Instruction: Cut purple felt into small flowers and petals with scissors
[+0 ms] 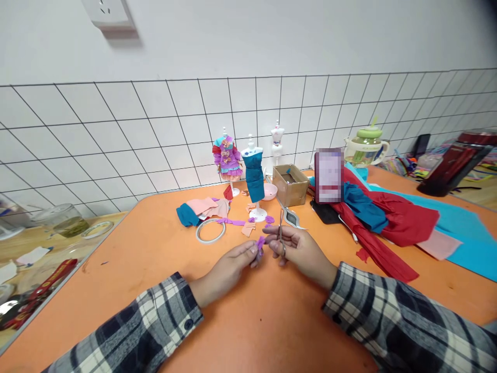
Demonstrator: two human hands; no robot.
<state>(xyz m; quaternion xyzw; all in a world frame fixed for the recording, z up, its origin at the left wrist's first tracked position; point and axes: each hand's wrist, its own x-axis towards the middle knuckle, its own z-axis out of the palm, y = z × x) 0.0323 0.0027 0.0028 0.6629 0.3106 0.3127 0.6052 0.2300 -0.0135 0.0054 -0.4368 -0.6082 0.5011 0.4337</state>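
My left hand [238,256] pinches a small purple crepe paper piece [260,242] between thumb and fingers, above the orange mat. Close beside it, my right hand [301,251] has its fingers around a pair of scissors [280,233], blades pointing up and away. The fingertips of that hand come near the purple piece; whether they touch it I cannot tell. Just beyond the hands stands a mini dress form in a teal wrap [254,177]. Purple scraps [269,219] and a peach paper piece [248,229] lie around its base.
A tape roll [210,231] and folded paper [202,208] lie left. Behind are a dressed mini form [227,158], a white form [277,140], a cardboard box [290,186] and a pink bowl [270,192]. A phone [329,176], red paper [407,215] and a teapot [367,147] stand right.
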